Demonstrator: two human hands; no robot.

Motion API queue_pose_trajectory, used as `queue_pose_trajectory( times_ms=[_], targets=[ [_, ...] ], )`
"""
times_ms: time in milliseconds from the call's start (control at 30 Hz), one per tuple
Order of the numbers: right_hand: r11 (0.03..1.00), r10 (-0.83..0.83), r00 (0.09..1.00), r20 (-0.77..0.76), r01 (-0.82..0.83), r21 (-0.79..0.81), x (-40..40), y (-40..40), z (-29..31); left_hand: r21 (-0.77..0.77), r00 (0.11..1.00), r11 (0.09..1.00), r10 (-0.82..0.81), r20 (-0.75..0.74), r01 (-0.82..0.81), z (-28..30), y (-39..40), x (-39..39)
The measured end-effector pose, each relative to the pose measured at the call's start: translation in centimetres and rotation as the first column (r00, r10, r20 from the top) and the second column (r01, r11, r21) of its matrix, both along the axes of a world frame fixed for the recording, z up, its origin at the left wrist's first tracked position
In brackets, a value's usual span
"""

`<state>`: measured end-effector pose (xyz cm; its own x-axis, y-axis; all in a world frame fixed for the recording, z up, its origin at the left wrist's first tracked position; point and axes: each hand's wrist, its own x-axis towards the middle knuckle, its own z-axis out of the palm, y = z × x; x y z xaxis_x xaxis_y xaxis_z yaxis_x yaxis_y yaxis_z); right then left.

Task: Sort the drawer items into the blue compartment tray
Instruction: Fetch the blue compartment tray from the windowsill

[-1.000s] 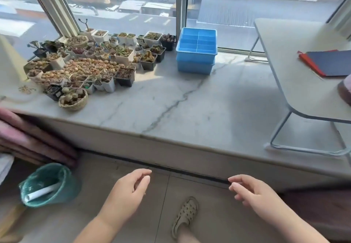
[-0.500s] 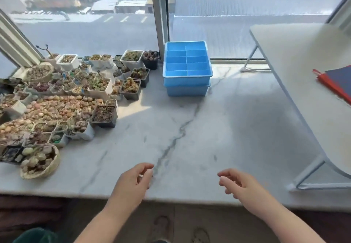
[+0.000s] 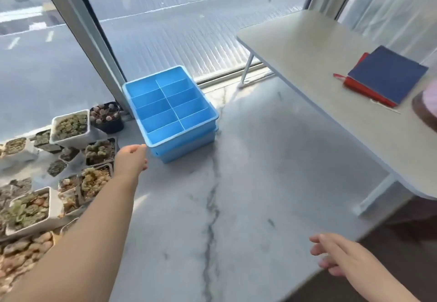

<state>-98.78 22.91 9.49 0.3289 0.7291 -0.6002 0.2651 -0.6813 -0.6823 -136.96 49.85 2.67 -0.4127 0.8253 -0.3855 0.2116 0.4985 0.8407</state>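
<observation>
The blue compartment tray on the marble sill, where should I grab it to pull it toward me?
Probably the blue compartment tray by its near corner rim, coming from the left as the left hand reaches. The protruding lip offers a hold; succulent pots crowd its left side.

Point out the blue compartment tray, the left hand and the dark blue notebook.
blue compartment tray [image 3: 214,115]: head view, on its right rim.
left hand [image 3: 130,160]: head view, on the back of the hand.
dark blue notebook [image 3: 387,73]: head view, on the middle of its cover.
</observation>
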Motion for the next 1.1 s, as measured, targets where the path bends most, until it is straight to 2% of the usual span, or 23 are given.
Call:
queue_pose_trajectory(
  times_ms=[100,200,333,500,600,700,800,967,1100],
  targets=[
    [0.998,-0.063,0.998,0.016,0.063,0.01,-0.4,0.3,0.5,-0.158,0.992,0.986,0.072,0.101,-0.056,-2.7,4.9,-0.3],
    [0.996,-0.085,0.996,0.027,0.085,0.003,-1.1,0.1,0.6,-0.225,0.984,0.974,0.075,0.164,-0.037,-4.8,7.3,0.0],
    [0.998,-0.067,0.997,0.037,0.067,-0.012,-1.6,-0.4,0.8,-0.236,0.988,0.972,0.056,0.145,-0.02,-5.2,9.0,-0.2],
    [0.996,-0.08,0.997,0.01,0.079,0.032,-2.0,-1.5,1.6,-0.203,0.985,0.979,0.047,0.166,-0.013,-1.6,7.6,0.2],
    [0.995,-0.064,0.998,-0.019,0.066,0.072,-2.1,-2.9,2.2,-0.091,0.972,0.996,0.023,0.234,-0.002,1.6,3.3,1.2],
    [0.989,-0.08,0.995,-0.062,0.087,0.121,-1.8,-4.8,2.9,0.064,0.965,0.993,-0.109,0.24,0.096,5.4,-3.0,2.4],
    [0.982,-0.073,0.993,-0.094,0.089,0.169,-1.3,-7.2,3.4,0.143,0.952,0.977,-0.188,0.242,0.157,8.8,-10.0,4.0],
    [0.954,-0.079,0.987,-0.14,0.115,0.276,0.8,-12.4,4.1,0.181,0.9,0.929,-0.361,0.243,0.324,11.3,-21.5,8.0],
    [0.888,-0.191,0.968,-0.165,0.242,0.391,3.9,-18.4,4.7,0.168,0.798,0.838,-0.545,0.256,0.519,12.2,-30.4,13.9]
  ],
)
